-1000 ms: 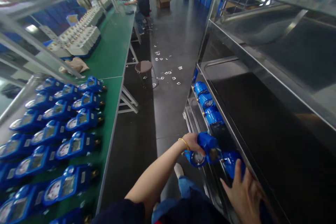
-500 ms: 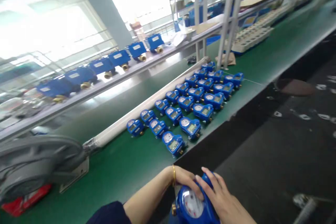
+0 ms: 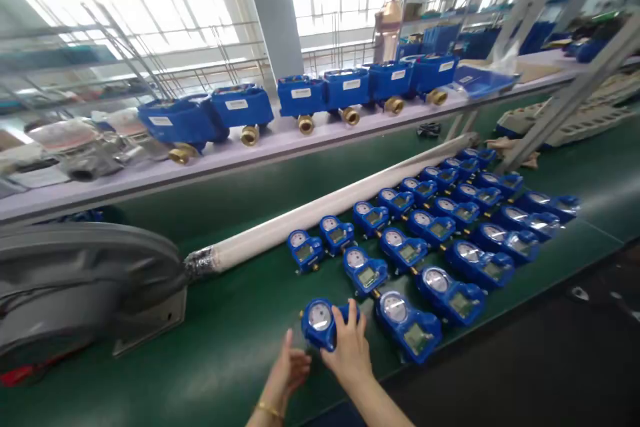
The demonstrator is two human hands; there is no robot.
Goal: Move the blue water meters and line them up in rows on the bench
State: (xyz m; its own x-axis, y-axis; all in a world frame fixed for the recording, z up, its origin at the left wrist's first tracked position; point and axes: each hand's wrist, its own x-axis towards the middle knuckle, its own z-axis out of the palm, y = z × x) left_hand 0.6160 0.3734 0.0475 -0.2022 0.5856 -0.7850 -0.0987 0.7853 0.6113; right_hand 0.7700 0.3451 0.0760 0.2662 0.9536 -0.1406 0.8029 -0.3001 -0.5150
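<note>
My right hand (image 3: 349, 350) grips a blue water meter (image 3: 320, 323) with a round dial, holding it low over the green table (image 3: 225, 347) at the left end of the front row of meters. My left hand (image 3: 293, 370), a gold bracelet on its wrist, is just below and left of that meter with its fingers apart and nothing in it. Rows of matching blue meters (image 3: 430, 240) lie face up on the table, running away to the right.
A long white tube (image 3: 325, 203) lies behind the rows. A grey rounded machine (image 3: 80, 287) stands at the left. On the raised shelf (image 3: 240, 153) behind are blue units with brass fittings (image 3: 320, 97). The table's front edge and dark floor (image 3: 550, 353) are at the right.
The view has turned from the steel rack to the green table. The meter went from both hands near my lap onto the table by the rows; my left hand has let go.
</note>
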